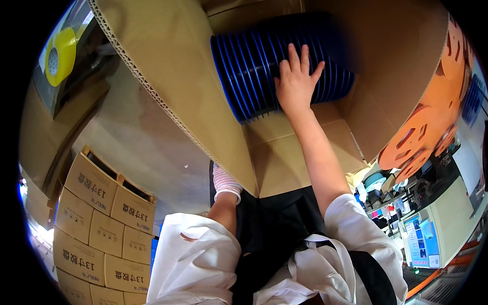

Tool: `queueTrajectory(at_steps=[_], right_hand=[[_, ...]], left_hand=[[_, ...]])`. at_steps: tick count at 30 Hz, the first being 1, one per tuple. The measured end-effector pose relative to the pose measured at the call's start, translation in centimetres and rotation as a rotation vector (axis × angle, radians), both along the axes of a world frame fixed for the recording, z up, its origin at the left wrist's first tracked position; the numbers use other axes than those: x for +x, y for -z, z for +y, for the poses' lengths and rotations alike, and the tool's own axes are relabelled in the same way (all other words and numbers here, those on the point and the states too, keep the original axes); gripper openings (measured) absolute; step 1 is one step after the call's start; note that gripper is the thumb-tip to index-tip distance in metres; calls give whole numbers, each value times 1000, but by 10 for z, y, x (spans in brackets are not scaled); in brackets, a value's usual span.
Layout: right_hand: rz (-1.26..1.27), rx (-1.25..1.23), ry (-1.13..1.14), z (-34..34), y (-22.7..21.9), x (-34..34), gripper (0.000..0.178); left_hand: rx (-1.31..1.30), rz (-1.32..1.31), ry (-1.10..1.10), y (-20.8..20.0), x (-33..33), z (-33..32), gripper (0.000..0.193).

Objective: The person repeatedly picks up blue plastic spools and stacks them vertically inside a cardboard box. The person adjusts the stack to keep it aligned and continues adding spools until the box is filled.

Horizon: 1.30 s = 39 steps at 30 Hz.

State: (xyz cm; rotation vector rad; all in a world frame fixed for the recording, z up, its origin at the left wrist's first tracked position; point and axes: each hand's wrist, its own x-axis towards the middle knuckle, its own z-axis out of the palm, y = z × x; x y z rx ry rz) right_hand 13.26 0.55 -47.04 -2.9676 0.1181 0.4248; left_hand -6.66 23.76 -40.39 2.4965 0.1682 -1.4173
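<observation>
A row of blue plastic reels (249,71), set side by side with their rims showing, lies inside a large cardboard box (168,56). My right hand (296,84) rests on top of the row, its fingers spread across the rims. Outside the box, by its near left wall, is my left hand (225,182) in a pink-and-white striped glove or cuff. That wall covers its fingers, so what they do is hidden. The far right part of the row sinks into dark shadow.
Orange discs with slots (412,137) stand beyond the box's right wall. Stacked cartons (96,223) on the left sit below a wooden pallet edge. A roll of yellow tape (61,57) is at the upper left. On the right is a pale cabinet (447,223).
</observation>
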Motion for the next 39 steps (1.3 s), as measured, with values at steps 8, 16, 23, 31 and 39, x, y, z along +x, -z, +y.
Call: queueTrajectory(at_steps=[8,16,23,31,39], right_hand=[[-255,98,103,-5,-13,-19,13],[-526,651,589,-6,-144,-40,11],[-821,1249,1059,-43,-317,-66,11],[-895,1536,1166,-48,-418,-83,6],[-773,1301,700,0,-494,-122,15]], left_hand=[[21,116,163,-3,27,-4,47],[-23,-13,462,0,47,23,43],[-84,-343,170,-72,78,107,40],[-402,-842,-123,-215,124,71,39],[-1357,80,-981,-355,152,-76,70]])
